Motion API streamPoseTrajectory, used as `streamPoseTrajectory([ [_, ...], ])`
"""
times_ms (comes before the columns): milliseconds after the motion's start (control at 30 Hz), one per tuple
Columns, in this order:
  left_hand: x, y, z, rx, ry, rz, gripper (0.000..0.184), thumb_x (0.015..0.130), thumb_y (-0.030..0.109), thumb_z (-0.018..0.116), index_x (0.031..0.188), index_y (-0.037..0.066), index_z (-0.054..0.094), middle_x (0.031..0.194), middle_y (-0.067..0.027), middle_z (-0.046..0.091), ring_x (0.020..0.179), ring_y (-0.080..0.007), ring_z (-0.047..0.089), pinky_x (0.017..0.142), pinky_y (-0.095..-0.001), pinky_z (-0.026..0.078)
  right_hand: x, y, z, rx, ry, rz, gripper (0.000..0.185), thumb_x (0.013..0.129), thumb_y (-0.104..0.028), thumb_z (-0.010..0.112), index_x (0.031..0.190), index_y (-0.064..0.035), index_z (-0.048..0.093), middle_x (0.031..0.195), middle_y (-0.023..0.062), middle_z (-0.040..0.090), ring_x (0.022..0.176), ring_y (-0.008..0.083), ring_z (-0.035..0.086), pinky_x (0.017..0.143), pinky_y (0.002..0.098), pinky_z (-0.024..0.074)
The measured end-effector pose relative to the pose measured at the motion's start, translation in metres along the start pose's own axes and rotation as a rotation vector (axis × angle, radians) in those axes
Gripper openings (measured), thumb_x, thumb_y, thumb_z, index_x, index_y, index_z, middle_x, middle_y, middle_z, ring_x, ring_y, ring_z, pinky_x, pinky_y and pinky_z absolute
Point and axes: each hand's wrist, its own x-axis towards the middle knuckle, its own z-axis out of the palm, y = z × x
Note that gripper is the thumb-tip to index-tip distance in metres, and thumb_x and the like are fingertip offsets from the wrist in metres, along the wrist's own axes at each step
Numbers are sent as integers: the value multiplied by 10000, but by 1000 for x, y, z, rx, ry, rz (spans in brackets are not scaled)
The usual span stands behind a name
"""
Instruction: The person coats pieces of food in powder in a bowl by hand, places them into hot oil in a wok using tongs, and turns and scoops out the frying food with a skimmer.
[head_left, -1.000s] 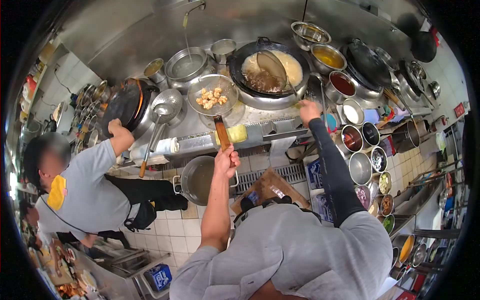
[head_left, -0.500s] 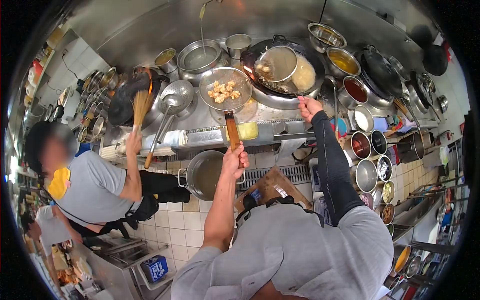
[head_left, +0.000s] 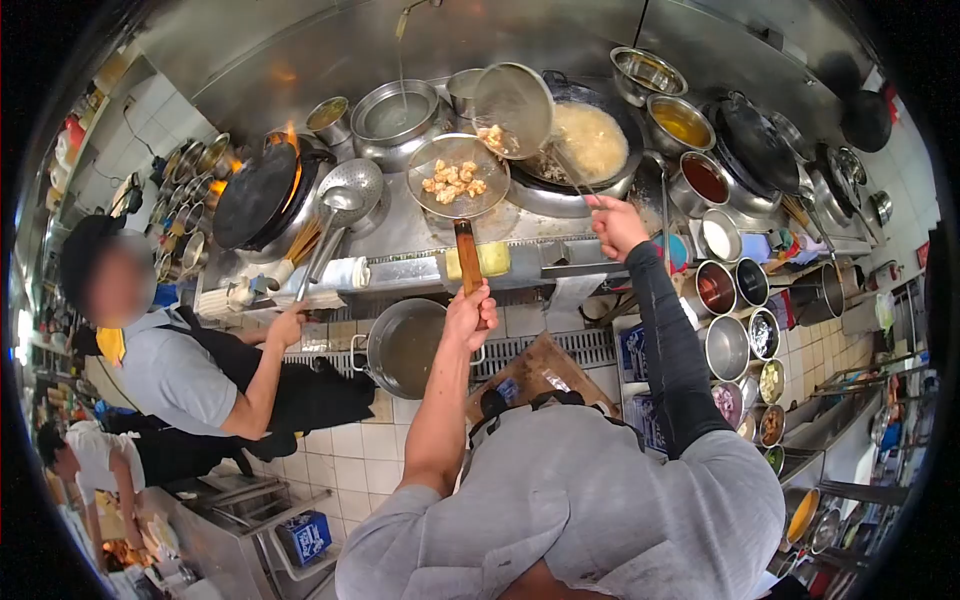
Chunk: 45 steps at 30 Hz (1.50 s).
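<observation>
My left hand [head_left: 470, 320] is closed around the wooden handle of a round mesh strainer [head_left: 467, 256], held level above the counter edge. Golden fried pieces [head_left: 454, 182] lie in its mesh. In my right hand [head_left: 617, 229] is the metal handle of a second mesh strainer [head_left: 515, 105]. This one is tilted to the left, its lower edge close to the first strainer's far rim, with a few fried pieces [head_left: 493, 138] at that edge. Behind and right of it, a wok [head_left: 632, 120] holds foaming, pale bubbling liquid [head_left: 592, 140].
At left, a co-worker [head_left: 185, 370] grips a ladle beside a wok with flames [head_left: 255, 200]. A large two-handled pot [head_left: 405, 350] stands below my left forearm. Bowls of yellow liquid [head_left: 682, 122] and dark red sauce [head_left: 703, 174] sit right of my wok.
My right hand has lifted the second strainer out of the wok and tipped it left toward the first. The co-worker has swapped the brush for a ladle handle.
</observation>
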Motion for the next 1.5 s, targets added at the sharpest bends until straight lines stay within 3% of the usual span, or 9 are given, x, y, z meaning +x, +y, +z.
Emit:
streamPoseTrajectory([
  [67,0,-1,-1,3,-2,-8,125,976,119,557,1095,127,518,667,18,458,512,-73,407,442,-238,350,9,15,16,-232,49,-166,444,889,-65,494,1329,-89,551,597,-25,449,348,80,299,312,272,245],
  [167,4,-3,-5,-12,-18,-11,132,974,120,563,1099,127,522,675,18,457,514,-70,406,442,-235,346,3,6,35,-299,84,-170,390,851,-72,514,1217,-72,648,657,49,557,394,155,447,355,351,353],
  [600,38,7,-44,-104,-17,-61,125,970,105,552,1089,126,521,675,21,448,515,-70,403,446,-231,343,12,19,-104,-132,242,-61,314,881,-49,472,1153,-73,625,614,0,477,371,100,310,339,287,222],
  [1000,21,-1,-45,-56,31,26,128,989,131,526,1117,141,523,668,27,454,515,-63,410,434,-224,339,46,30,-57,561,-35,247,289,944,-21,427,1227,-70,456,641,19,474,388,80,265,326,233,212],
  [1200,35,6,-64,-79,35,-38,123,986,133,539,1107,151,529,668,17,466,506,-67,397,434,-215,343,43,5,-5,507,-167,166,307,934,-29,439,1238,-55,478,650,13,483,387,78,283,317,246,223],
  [1333,30,13,-66,-134,30,-87,137,982,125,544,1116,151,532,668,15,473,509,-62,395,432,-200,344,51,-21,84,105,60,-62,443,890,-43,500,1331,-66,521,644,-2,461,384,87,295,309,275,205],
  [1367,30,14,-68,-163,16,-101,145,974,126,555,1112,159,528,671,18,468,509,-66,396,434,-211,344,79,-11,97,-49,115,-107,403,860,-58,519,1255,-63,599,700,94,602,446,213,503,385,372,397],
  [1433,26,17,-66,-150,21,-111,153,965,128,567,1107,169,525,675,21,462,509,-72,397,438,-227,344,177,38,116,-770,452,-981,361,826,-97,549,1169,-50,652,888,210,697,755,380,664,678,465,534],
  [1500,26,16,-67,-146,10,-91,164,959,119,568,1104,178,520,678,29,454,508,-73,396,444,-235,336,160,1,173,-861,402,-534,350,806,-107,558,1135,-38,658,1049,242,671,1037,436,608,910,471,486],
])
